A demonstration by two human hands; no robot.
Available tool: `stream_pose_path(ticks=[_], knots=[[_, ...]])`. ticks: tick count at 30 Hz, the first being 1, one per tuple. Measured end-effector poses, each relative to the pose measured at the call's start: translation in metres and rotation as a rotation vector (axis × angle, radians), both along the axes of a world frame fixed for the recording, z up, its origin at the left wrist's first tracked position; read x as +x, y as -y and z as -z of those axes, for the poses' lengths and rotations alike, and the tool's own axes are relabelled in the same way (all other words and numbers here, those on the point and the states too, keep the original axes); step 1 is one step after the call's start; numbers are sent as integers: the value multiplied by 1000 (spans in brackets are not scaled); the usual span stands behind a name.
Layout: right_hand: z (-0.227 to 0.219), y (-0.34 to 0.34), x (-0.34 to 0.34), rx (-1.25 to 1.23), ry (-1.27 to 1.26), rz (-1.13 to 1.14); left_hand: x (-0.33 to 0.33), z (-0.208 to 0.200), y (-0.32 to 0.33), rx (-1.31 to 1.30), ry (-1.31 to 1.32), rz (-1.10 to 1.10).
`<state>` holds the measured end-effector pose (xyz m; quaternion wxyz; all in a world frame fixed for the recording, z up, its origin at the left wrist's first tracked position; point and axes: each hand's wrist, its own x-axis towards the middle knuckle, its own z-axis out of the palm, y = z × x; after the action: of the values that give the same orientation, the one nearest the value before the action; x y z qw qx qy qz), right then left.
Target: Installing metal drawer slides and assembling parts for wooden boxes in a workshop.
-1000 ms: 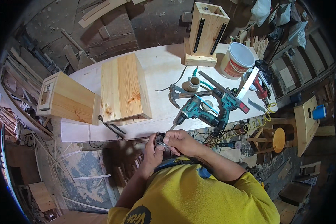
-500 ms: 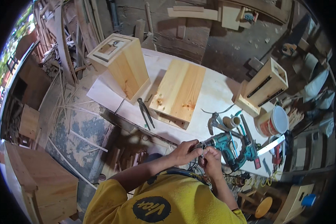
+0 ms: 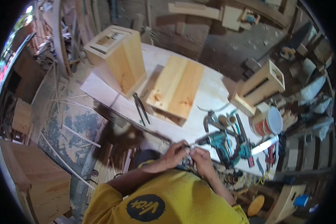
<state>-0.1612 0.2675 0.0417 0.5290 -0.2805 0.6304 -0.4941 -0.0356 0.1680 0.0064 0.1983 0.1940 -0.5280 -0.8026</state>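
Close in front of my body, my left hand (image 3: 172,156) and my right hand (image 3: 202,160) meet with their fingertips pinched together. Whatever small thing they hold is too small and blurred to name. Just right of them, a teal and black cordless drill (image 3: 219,145) lies on the white worktable (image 3: 212,98), its chuck toward my fingers. A second teal power tool (image 3: 244,150) is beside it. A claw hammer (image 3: 209,121) lies beyond the drills, near a roll of brown tape (image 3: 224,120). Dark pincers (image 3: 141,108) rest at the table's near edge, left of a pine box (image 3: 177,89).
A tall pine box (image 3: 123,61) stands at the table's far left. At the right are a smaller box with dark slide rails (image 3: 260,84) and a white bucket (image 3: 268,122). A wooden cabinet (image 3: 37,175) is at lower left. Wood strips (image 3: 82,135) litter the floor.
My hands have shifted slightly left, away from the drill's chuck, still pinched together. The whole view has moved a little. The things on the table look unmoved.
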Motion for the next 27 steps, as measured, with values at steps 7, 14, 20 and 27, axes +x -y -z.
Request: stream_pose_path(ticks=[7, 14, 20, 27], knots=[[-8, 14, -20, -236, -70, 56, -42, 9, 25, -256, -204, -45], [21, 17, -36, -141, -220, 120, -74, 49, 22, -300, -211, -115], [37, 12, -41, -202, -238, 145, -77, 55, 22, -373, -148, -97], [20, 9, -49, -154, -593, 102, -71, 31, 21, -690, -33, -143]])
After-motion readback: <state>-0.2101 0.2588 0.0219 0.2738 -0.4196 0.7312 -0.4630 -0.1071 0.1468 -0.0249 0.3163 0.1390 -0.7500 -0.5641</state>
